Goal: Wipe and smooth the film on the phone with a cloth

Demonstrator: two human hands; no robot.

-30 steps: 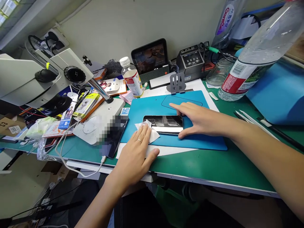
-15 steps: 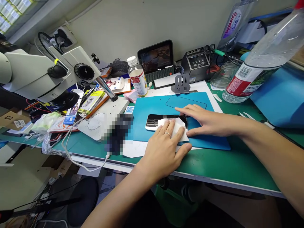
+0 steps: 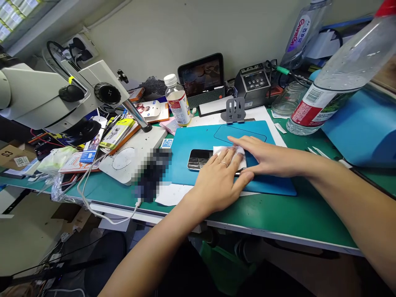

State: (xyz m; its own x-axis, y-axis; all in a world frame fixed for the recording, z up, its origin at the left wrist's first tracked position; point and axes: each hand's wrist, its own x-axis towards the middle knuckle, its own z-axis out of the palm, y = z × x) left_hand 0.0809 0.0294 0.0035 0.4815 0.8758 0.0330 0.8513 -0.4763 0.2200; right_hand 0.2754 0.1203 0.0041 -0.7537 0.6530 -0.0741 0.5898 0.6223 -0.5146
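Note:
On a blue work mat [image 3: 192, 136] lies a smartphone [image 3: 196, 160] with a dark, shiny screen, its left part showing. My left hand [image 3: 218, 177], a ring on one finger, holds a white tissue [image 3: 239, 159] down against the screen under its fingers. At the phone's right end is my right hand [image 3: 260, 156], its thumb at the near corner and its fingers along the far side, gripping that end. Both hands and the tissue cover the right half of the phone. A thin black phone-shaped frame outline [image 3: 222, 126] lies behind it on the mat.
A microscope [image 3: 102, 93] stands at the left beside boxes and packets. Behind the mat are a small drink bottle [image 3: 178, 103], a screen device [image 3: 201, 76], a grey stand [image 3: 235, 109] and a black control unit [image 3: 253, 84]. A large water bottle [image 3: 328, 95] and tweezers [image 3: 320, 152] are at the right.
My left hand has slid the tissue rightward along the screen, uncovering more of the phone's left part. My right hand stays at the phone's right end. The view has shifted slightly.

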